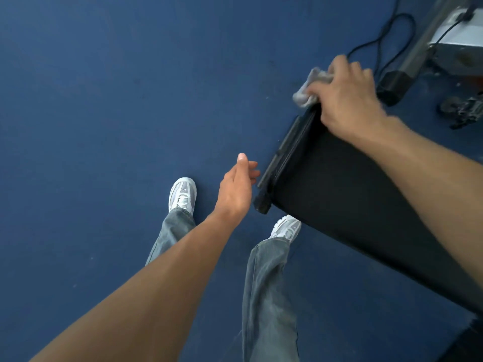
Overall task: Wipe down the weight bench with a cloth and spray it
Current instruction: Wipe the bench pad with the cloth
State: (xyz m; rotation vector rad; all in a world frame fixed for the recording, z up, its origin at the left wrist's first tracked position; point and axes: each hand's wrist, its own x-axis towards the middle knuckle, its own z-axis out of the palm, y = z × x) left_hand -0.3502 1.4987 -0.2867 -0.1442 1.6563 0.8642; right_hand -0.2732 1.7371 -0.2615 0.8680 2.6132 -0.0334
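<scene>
The black padded weight bench (339, 194) runs from the middle of the view down to the lower right. My right hand (347, 97) grips a grey cloth (309, 86) and holds it at the bench's far end corner. Most of the cloth is hidden under the hand. My left hand (236, 190) hangs in the air just left of the bench's near corner, fingers relaxed and holding nothing. No spray bottle is in view.
Blue floor (104, 100) fills the left and centre. My two feet in white shoes (183, 194) stand beside the bench. At the upper right are a grey machine (457, 43), a black cable (386, 37) and a small wheeled part (465, 111).
</scene>
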